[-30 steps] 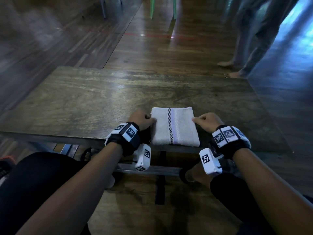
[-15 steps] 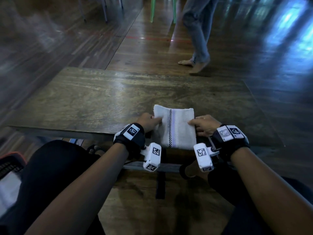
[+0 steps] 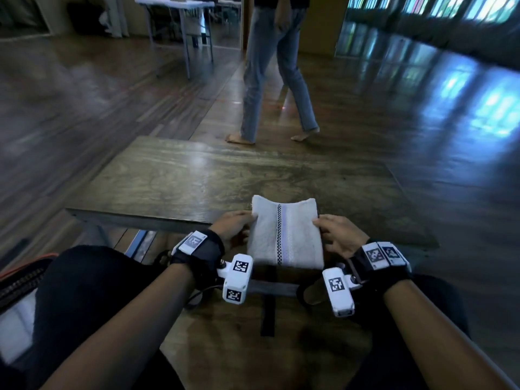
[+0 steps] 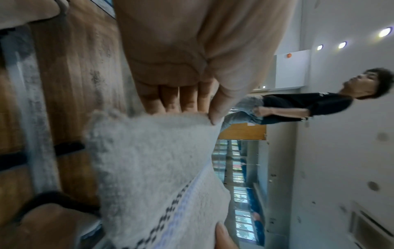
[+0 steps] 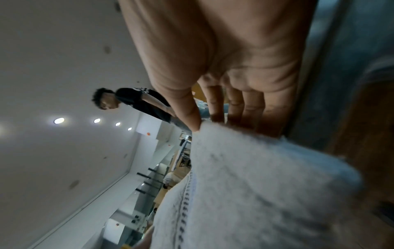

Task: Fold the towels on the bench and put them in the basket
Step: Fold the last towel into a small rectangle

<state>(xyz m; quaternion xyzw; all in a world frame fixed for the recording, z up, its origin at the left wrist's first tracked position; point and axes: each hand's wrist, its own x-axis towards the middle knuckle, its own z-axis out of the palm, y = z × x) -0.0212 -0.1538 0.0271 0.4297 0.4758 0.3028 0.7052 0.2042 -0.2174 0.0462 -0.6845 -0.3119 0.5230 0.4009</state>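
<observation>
A folded white towel [image 3: 284, 235] with a black checked line and a pale purple stripe hangs in the air over the near edge of the wooden bench [image 3: 174, 181]. My left hand [image 3: 235, 230] pinches its left side, thumb on top and fingers underneath. My right hand [image 3: 336, 235] pinches its right side the same way. The left wrist view shows the towel [image 4: 153, 168] pinched by the thumb [image 4: 217, 109]. The right wrist view shows the towel [image 5: 255, 185] under the thumb [image 5: 189, 116]. A dark basket [image 3: 17, 280] with an orange rim shows at the far left, by my left knee.
A person in jeans [image 3: 270, 71] walks barefoot across the wooden floor just beyond the bench's far edge. A grey table [image 3: 180, 12] stands farther back. My knees [image 3: 84, 277] are below the bench's near edge.
Both hands have lifted the folded towel off the bench and drawn it toward me, past the near edge. The walking person has crossed from right to centre.
</observation>
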